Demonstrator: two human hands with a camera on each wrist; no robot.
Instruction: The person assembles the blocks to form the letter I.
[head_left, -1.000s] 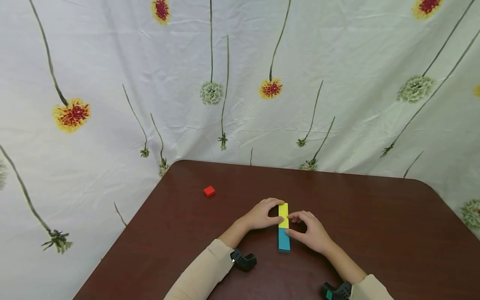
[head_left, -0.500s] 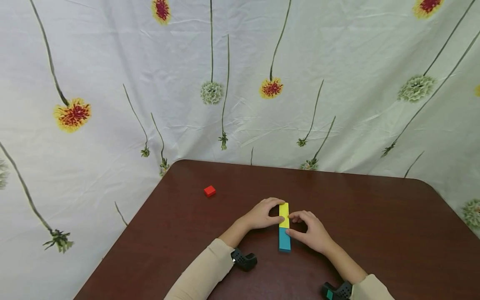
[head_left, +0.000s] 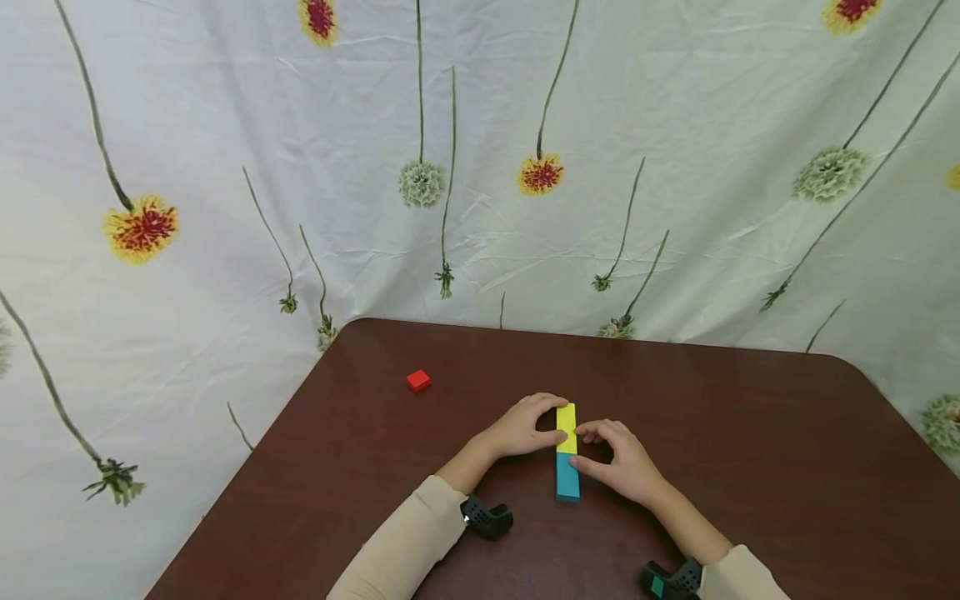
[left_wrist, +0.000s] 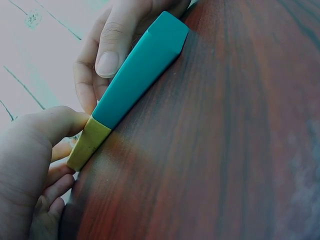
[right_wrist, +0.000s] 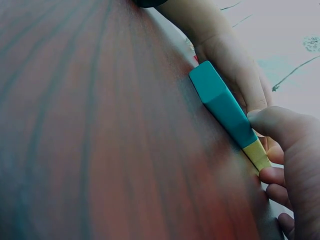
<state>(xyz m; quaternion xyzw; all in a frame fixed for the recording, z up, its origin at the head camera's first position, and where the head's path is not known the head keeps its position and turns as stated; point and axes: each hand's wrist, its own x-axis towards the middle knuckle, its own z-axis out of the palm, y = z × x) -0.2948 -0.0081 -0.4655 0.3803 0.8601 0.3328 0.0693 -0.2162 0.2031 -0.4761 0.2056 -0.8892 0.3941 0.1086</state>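
A yellow block (head_left: 566, 417) and a blue block (head_left: 567, 483) lie end to end on the dark tabletop, forming one straight bar, yellow at the far end. My left hand (head_left: 517, 429) grips the yellow block, fingers at its far end and thumb on its near left part. From the right, my right hand (head_left: 626, 467) has its thumb on the blue block close to the seam and a curled finger against the yellow block's right side. In the left wrist view the blue block (left_wrist: 142, 70) meets the yellow block (left_wrist: 89, 143) without a visible gap.
A small red block (head_left: 418, 381) lies to the far left on the brown table (head_left: 712, 417). Behind the table's back edge hangs a white cloth (head_left: 480, 208) with printed flowers. Black wrist devices sit on both wrists.
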